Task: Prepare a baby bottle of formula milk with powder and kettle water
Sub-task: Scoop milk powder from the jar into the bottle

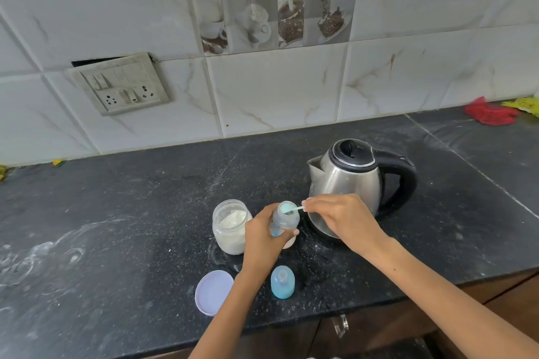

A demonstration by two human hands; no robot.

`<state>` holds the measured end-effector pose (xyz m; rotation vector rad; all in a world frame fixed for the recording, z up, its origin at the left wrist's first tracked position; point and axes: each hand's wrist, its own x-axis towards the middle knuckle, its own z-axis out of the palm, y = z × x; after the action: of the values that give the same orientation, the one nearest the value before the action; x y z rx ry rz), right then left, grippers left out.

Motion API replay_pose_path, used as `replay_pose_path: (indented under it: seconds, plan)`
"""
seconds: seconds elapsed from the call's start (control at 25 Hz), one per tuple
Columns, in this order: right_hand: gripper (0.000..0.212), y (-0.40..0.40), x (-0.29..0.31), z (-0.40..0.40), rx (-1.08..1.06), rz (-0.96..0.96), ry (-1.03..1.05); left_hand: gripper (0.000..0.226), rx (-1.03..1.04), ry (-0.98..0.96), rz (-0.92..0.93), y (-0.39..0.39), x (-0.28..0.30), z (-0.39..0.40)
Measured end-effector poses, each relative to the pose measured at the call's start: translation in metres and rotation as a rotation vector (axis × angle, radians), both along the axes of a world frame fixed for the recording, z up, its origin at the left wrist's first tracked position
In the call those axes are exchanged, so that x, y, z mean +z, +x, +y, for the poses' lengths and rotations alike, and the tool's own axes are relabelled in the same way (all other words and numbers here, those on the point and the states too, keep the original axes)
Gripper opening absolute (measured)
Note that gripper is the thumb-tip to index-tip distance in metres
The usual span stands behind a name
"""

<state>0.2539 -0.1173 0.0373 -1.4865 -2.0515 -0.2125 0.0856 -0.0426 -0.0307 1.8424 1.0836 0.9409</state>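
My left hand [262, 237] grips a clear baby bottle [287, 220] with no cap, held just above the black counter [116, 227]. My right hand [339, 218] pinches the handle of a small pale-blue scoop [287, 208], whose bowl sits over the bottle's mouth. To the left of the bottle stands an open glass jar [230, 227] partly filled with white powder. A steel kettle [350, 181] with a black lid and handle stands right behind my right hand. The blue bottle cap with its teat [282, 282] stands on the counter near the front edge.
The jar's lilac lid [213, 292] lies flat by the counter's front edge. Spilled powder dusts the counter around the jar. A socket plate [121, 86] hangs on the tiled wall. A red cloth [490, 114] and a yellow one [525, 105] lie at the far right.
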Motion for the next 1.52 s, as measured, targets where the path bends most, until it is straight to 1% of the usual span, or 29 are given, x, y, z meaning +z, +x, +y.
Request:
replay_pose_path:
  seconds: [0.16, 0.2, 0.32, 0.36, 0.56, 0.72, 0.84, 1.0, 1.08, 1.16, 1.24, 1.32, 1.4, 1.52]
  plan:
    - [0.024, 0.001, 0.007, 0.002, -0.012, 0.015, -0.043, 0.051, -0.003, 0.016, 0.001, 0.0, 0.0, 0.001]
    - [0.022, 0.001, 0.007, 0.004, -0.025, 0.045, -0.079, 0.052, -0.003, 0.022, 0.002, 0.001, 0.001, 0.001]
    - [0.015, 0.006, 0.008, 0.009, -0.13, 0.256, -0.2, 0.053, -0.01, 0.02, -0.005, 0.0, 0.002, 0.003]
    - [0.014, 0.009, 0.009, 0.01, -0.139, 0.284, -0.207, 0.053, -0.013, 0.014, -0.012, 0.0, 0.004, 0.003]
    - [0.016, 0.012, 0.016, 0.006, -0.074, 0.257, -0.166, 0.053, -0.032, -0.021, -0.004, -0.003, 0.006, 0.006]
    - [0.015, 0.018, 0.021, 0.006, -0.074, 0.277, -0.177, 0.055, -0.046, -0.098, -0.038, -0.007, 0.002, 0.005]
    - [0.015, 0.019, 0.021, 0.005, -0.077, 0.306, -0.183, 0.057, -0.051, -0.126, -0.053, -0.006, 0.002, 0.004]
    - [0.015, 0.019, 0.023, 0.006, -0.066, 0.388, -0.085, 0.055, -0.049, -0.13, -0.07, -0.004, 0.002, 0.004]
    - [0.016, 0.016, 0.023, 0.008, -0.049, 0.408, -0.077, 0.055, -0.049, -0.128, -0.064, -0.003, 0.003, 0.004]
    - [0.015, 0.013, 0.02, 0.008, -0.031, 0.391, -0.12, 0.057, -0.048, -0.133, -0.064, -0.001, 0.003, 0.004]
    - [0.015, 0.014, 0.017, 0.008, -0.029, 0.333, -0.159, 0.056, -0.046, -0.128, -0.068, -0.001, 0.004, 0.004]
    - [0.015, 0.019, 0.016, 0.007, -0.048, 0.327, -0.131, 0.055, -0.037, -0.108, -0.062, -0.002, 0.005, 0.004]
    - [0.017, 0.021, 0.016, 0.007, -0.024, 0.304, -0.06, 0.055, -0.038, -0.1, -0.05, -0.003, 0.006, 0.005]
    - [0.021, 0.015, 0.012, 0.006, 0.046, 0.078, -0.024, 0.054, -0.049, -0.088, -0.04, -0.002, 0.005, 0.005]
